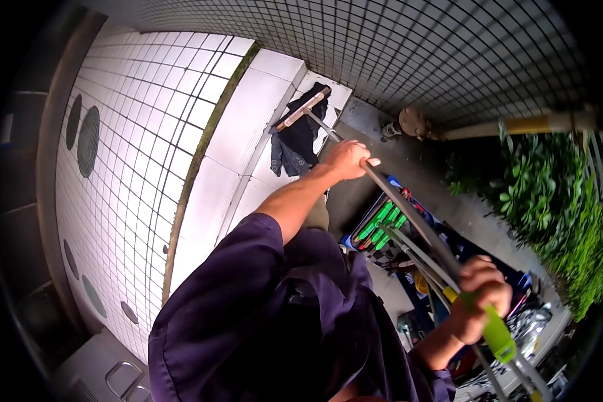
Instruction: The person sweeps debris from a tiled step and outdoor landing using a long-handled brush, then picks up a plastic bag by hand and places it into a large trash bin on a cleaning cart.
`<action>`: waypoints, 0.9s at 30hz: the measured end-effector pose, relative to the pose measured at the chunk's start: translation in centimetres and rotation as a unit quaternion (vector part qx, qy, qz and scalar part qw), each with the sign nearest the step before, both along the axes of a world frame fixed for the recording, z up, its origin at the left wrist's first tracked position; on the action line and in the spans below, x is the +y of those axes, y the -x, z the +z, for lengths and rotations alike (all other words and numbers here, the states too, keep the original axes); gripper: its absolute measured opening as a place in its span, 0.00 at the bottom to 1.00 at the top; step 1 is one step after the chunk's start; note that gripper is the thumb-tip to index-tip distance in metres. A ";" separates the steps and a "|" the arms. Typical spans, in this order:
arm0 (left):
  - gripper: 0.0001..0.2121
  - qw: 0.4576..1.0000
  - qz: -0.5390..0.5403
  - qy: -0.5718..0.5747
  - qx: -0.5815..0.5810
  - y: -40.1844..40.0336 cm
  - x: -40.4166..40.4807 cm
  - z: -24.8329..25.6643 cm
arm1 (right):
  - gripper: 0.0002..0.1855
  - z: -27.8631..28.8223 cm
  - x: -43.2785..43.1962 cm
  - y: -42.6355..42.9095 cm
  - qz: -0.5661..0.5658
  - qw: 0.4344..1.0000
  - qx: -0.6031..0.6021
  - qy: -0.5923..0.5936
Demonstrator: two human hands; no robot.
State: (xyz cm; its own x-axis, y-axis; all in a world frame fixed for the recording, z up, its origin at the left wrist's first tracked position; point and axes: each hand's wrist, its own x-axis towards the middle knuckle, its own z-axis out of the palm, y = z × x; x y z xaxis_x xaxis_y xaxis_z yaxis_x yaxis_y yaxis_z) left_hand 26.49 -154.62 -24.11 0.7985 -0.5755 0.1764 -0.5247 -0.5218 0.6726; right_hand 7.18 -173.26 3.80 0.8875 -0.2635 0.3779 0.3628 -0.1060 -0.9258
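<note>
My left hand is wrapped around the upper-middle stretch of a grey metal pole. Lower right, my right hand grips the same pole near its lime-green handle end. At the pole's far end, a flat T-shaped head, like that of a floor squeegee or mop, rests across a dark cloth. The cloth lies crumpled on the white tiled step and bears some lettering. Part of the step is hidden behind my left forearm.
White tiled wall rises at left, and a gridded wall stands ahead. A blue crate holds green tools; several poles lean across it. Leafy plants and a flanged pipe are on the right. Clutter sits lower right.
</note>
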 end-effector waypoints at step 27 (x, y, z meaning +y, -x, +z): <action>0.14 0.890 0.435 0.135 0.006 -25.3 -4.0 0.0 | 0.23 8.0 -3.7 -44.3 0.391 0.909 -0.103 -0.104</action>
